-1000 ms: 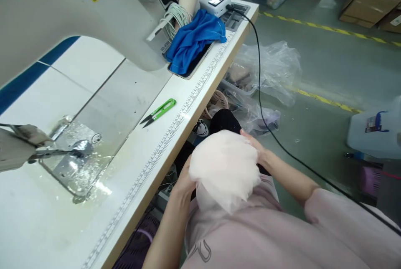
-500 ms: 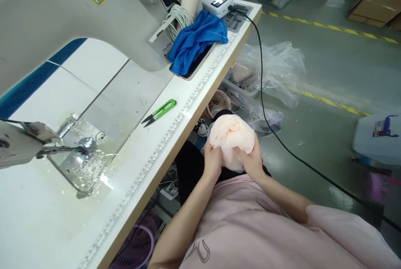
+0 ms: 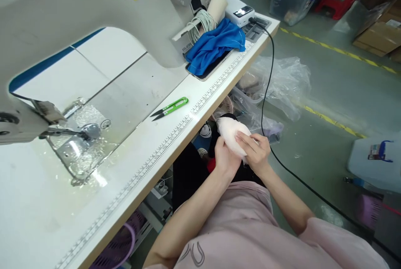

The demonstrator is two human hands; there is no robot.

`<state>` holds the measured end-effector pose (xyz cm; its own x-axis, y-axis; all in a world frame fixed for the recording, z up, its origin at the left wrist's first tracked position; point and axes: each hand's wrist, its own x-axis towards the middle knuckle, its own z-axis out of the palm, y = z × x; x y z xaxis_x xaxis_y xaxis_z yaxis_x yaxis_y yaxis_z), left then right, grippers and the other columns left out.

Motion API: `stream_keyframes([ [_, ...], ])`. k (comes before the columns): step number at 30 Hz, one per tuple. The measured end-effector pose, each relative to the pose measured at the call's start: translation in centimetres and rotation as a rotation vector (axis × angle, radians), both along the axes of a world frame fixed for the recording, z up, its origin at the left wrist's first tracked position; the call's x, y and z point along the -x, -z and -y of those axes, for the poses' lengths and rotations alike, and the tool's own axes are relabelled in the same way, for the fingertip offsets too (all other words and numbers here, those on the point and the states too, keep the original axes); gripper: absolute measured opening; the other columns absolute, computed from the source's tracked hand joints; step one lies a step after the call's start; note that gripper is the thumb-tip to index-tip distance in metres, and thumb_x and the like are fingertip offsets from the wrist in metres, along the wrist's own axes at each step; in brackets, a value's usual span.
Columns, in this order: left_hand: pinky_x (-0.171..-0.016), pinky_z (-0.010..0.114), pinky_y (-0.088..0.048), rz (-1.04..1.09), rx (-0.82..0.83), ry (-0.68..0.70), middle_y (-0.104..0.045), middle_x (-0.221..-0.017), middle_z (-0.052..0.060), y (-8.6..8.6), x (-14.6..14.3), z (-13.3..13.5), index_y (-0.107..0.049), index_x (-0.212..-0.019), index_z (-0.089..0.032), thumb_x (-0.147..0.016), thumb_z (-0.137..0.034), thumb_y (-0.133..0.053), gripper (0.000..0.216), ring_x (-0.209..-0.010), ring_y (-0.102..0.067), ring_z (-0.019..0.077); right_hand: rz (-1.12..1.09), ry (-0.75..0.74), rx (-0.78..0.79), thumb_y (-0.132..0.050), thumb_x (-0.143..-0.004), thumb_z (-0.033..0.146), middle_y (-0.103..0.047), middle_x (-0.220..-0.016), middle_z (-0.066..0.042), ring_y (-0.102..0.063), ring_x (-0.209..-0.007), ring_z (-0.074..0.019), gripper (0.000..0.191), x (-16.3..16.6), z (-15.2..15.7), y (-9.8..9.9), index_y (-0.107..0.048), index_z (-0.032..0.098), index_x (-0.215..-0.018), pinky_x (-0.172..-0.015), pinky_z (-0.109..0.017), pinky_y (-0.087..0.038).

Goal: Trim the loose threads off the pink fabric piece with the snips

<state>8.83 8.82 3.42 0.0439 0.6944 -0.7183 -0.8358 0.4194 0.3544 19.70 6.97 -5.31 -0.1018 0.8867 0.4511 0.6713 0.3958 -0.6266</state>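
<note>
Both my hands hold a small bundle of pale pink sheer fabric (image 3: 231, 135) over my lap, just off the table's front edge. My left hand (image 3: 224, 159) cups it from below with fingers curled. My right hand (image 3: 255, 151) presses on its right side, fingers closed over the cloth. The bundle is squeezed into a compact oval. A white sewing machine (image 3: 62, 22) stands on the white table (image 3: 131, 152) to the left, its presser foot (image 3: 82, 132) over a shiny plate.
Green thread snips (image 3: 171, 108) lie near the ruler strip on the table edge. Blue cloth (image 3: 216, 45) lies by the machine base. A black cable (image 3: 269, 89) hangs to the floor. Clear plastic bags (image 3: 278, 81) and a basket sit under the table's end.
The loose spread of pink fabric has been gathered into a tight small bundle between both hands. The camera view has shifted, so the table sits further right.
</note>
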Motion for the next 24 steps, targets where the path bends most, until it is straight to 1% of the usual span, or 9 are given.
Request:
stream_keyframes([
  [5,-0.084,0.02,-0.051,-0.039,-0.155,0.011,-0.072,-0.087,0.006,-0.2,-0.4,1.2,-0.068,-0.09,-0.01,-0.083,-0.022,-0.065,0.014,-0.086,-0.068,0.0134,0.091,-0.045,0.003,-0.046,-0.097,0.028,-0.072,-0.112,-0.006,-0.06,-0.1,-0.0243,0.028,0.5,-0.6,0.0,-0.071,0.032,-0.108,-0.085,-0.042,-0.045],
  [10,-0.072,0.021,-0.053,-0.152,-0.083,-0.021,-0.071,-0.078,0.005,0.6,0.2,1.3,-0.066,-0.086,-0.009,-0.081,-0.017,-0.069,0.01,-0.072,-0.068,0.0127,0.151,-0.175,-0.155,-0.045,-0.092,0.015,-0.073,-0.108,-0.006,-0.064,-0.098,-0.0237,0.039,0.7,0.1,-2.4,-0.066,0.032,-0.12,-0.083,-0.042,-0.049],
  [13,-0.072,0.026,-0.055,-0.205,-0.051,0.068,-0.073,-0.079,0.008,0.3,1.6,1.5,-0.067,-0.095,-0.01,-0.083,-0.023,-0.069,0.018,-0.069,-0.068,0.0158,0.271,-0.313,-0.244,-0.046,-0.085,0.01,-0.071,-0.118,-0.005,-0.064,-0.111,-0.025,0.06,-0.9,3.6,-2.9,-0.048,0.031,-0.141,-0.094,-0.047,-0.05],
  [15,-0.082,0.031,-0.055,-0.272,-0.076,0.126,-0.075,-0.097,0.012,0.0,3.0,2.0,-0.067,-0.106,-0.012,-0.083,-0.031,-0.071,0.03,-0.086,-0.07,0.0208,0.345,-0.381,-0.314,-0.048,-0.082,0.012,-0.073,-0.112,-0.004,-0.067,-0.108,-0.0242,0.067,-3.5,6.9,-1.8,-0.04,0.03,-0.147,-0.096,-0.045,-0.054],
  [17,-0.092,0.033,-0.052,-0.375,-0.141,0.195,-0.074,-0.108,0.012,-0.3,4.6,3.0,-0.069,-0.108,-0.015,-0.079,-0.039,-0.074,0.037,-0.103,-0.067,0.0246,0.408,-0.47,-0.24,-0.05,-0.082,0.016,-0.074,-0.109,0.0,-0.071,-0.101,-0.0218,0.068,-7.4,9.6,-0.3,-0.04,0.037,-0.145,-0.088,-0.037,-0.06],
  [18,-0.094,0.033,-0.051,-0.458,-0.127,0.242,-0.074,-0.108,0.011,-0.4,5.5,3.6,-0.071,-0.105,-0.017,-0.076,-0.042,-0.076,0.039,-0.107,-0.066,0.0262,0.413,-0.465,-0.181,-0.052,-0.082,0.019,-0.075,-0.104,0.003,-0.073,-0.093,-0.0198,0.065,-9.5,10.3,0.2,-0.043,0.044,-0.142,-0.079,-0.031,-0.063],
  [20,-0.092,0.039,-0.052,-0.556,-0.112,0.359,-0.075,-0.105,0.012,-0.5,7.0,4.9,-0.073,-0.105,-0.018,-0.073,-0.052,-0.076,0.047,-0.105,-0.066,0.0312,0.422,-0.294,-0.041,-0.052,-0.083,0.022,-0.076,-0.099,0.002,-0.074,-0.084,-0.0204,0.059,-13.4,9.9,-0.1,-0.049,0.055,-0.132,-0.063,-0.027,-0.062],
  [22,-0.095,0.042,-0.05,-0.59,-0.109,0.399,-0.076,-0.102,0.011,-0.5,8.1,6.1,-0.074,-0.104,-0.018,-0.069,-0.057,-0.076,0.052,-0.105,-0.066,0.0333,0.384,-0.056,-0.045,-0.052,-0.086,0.021,-0.076,-0.092,0.0,-0.074,-0.08,-0.0226,0.044,-15.6,6.8,-2.3,-0.06,0.047,-0.121,-0.062,-0.032,-0.062],
  [24,-0.102,0.046,-0.046,-0.597,-0.168,0.413,-0.074,-0.106,0.013,-0.3,8.8,7.2,-0.075,-0.102,-0.017,-0.066,-0.058,-0.077,0.055,-0.111,-0.063,0.0361,0.29,0.085,-0.049,-0.055,-0.088,0.03,-0.074,-0.088,-0.002,-0.072,-0.073,-0.0236,0.019,-14.9,1.7,-6.2,-0.068,0.037,-0.1,-0.062,-0.036,-0.059],
])
